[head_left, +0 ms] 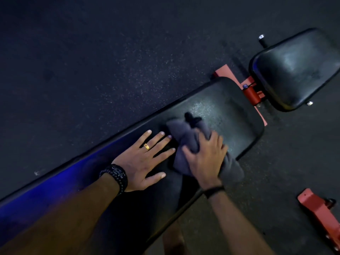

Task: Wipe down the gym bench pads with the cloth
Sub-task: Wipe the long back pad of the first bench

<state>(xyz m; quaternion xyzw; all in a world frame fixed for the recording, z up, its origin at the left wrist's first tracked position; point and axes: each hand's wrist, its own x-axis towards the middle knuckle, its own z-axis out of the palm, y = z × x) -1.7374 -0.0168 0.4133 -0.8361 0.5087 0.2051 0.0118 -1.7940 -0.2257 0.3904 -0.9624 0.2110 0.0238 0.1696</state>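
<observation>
Two bare hands on a long black bench pad, one bunching a grey cloth.

The right hand (pixel 206 159) grasps the grey cloth (pixel 185 138) in curled fingers, pressing it onto the long back pad (pixel 230 115). Just beside it, the left hand (pixel 141 159) lies flat on the pad, fingers spread and relaxed, wearing a gold ring (pixel 146 146) and dark beaded bracelet (pixel 116 175). Beyond the pad's end, a red hinge (pixel 251 94) joins the smaller seat pad (pixel 298 70), over speckled dark floor (pixel 92 70).

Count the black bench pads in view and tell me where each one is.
2. The long pad runs diagonally under both hands and the cloth. The short pad sits past its far end, upper right, cut off by the frame edge. More may lie out of view.
</observation>
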